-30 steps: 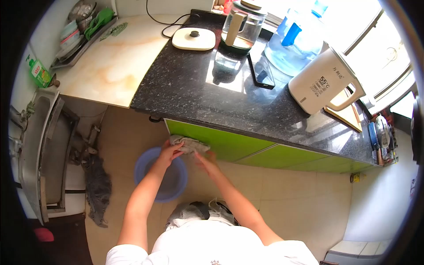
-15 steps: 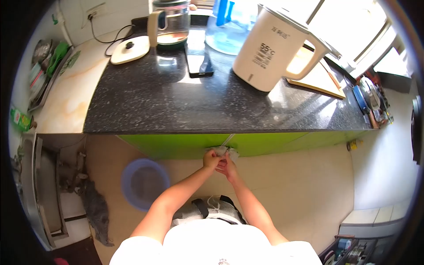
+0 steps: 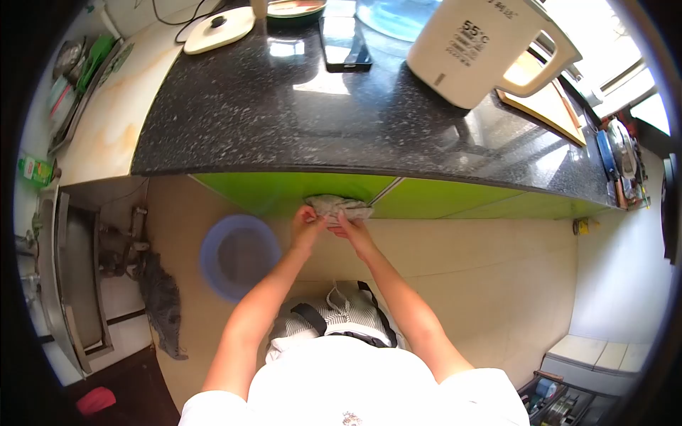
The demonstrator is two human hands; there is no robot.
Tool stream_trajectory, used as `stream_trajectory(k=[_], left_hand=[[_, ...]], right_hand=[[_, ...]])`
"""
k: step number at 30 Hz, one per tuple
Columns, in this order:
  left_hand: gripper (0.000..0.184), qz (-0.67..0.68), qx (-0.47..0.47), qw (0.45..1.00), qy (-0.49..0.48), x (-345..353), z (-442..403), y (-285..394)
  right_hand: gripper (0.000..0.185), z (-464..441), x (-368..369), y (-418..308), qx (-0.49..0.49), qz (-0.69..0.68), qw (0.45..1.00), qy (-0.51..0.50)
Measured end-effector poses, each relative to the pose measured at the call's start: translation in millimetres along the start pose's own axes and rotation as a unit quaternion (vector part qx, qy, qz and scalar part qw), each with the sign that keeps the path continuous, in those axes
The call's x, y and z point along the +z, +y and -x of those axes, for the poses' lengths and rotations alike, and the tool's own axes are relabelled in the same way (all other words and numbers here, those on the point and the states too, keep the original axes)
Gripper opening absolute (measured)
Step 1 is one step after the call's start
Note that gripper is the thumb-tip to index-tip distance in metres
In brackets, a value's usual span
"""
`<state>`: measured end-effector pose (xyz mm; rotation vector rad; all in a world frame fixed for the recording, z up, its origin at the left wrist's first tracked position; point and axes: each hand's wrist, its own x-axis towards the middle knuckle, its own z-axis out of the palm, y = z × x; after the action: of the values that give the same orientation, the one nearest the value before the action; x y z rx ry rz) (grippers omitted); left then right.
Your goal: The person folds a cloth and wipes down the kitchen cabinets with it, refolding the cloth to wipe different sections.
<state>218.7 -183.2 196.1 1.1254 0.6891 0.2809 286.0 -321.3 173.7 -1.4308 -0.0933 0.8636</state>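
A greyish cloth [image 3: 339, 208] is stretched between my two hands, in front of the green cabinet doors [image 3: 284, 190] below the counter edge. My left hand [image 3: 307, 226] grips its left end with bent fingers. At the cloth's right part, my right hand [image 3: 351, 228] holds on with thumb and fingers. Some fingertips are hidden by the cloth and by the hands themselves. On the floor to the left stands a blue plastic basin [image 3: 240, 257].
The black speckled counter [image 3: 284, 135] bears a phone [image 3: 345, 46], a white electric kettle [image 3: 474, 53], a white lid [image 3: 220, 30] and a wooden board [image 3: 547, 106]. A sink [image 3: 78, 284] is at left. A dark grey rag [image 3: 162, 305] hangs beside it.
The cloth is spread wider between my hands, which have moved apart and slightly left. The view has tilted downward, so the counter things sit higher.
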Motion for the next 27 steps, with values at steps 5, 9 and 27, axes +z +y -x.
stream_trajectory(k=[5, 9, 27], left_hand=[[0.032, 0.032, 0.039, 0.993, 0.104, -100.6, 0.4, 37.5], [0.040, 0.050, 0.020, 0.992, 0.114, -115.8, 5.5, 67.1], [0.030, 0.128, -0.235, 0.947, -0.179, 186.5, -15.8, -71.1]], right_hand=[[0.063, -62.6, 96.4, 40.7, -0.016, 0.164, 0.984, -0.068], [0.052, -51.5, 144.2, 33.8, -0.021, 0.004, 1.000, -0.017], [0.038, 41.6, -162.0, -37.0, -0.131, 0.193, 0.913, 0.335]])
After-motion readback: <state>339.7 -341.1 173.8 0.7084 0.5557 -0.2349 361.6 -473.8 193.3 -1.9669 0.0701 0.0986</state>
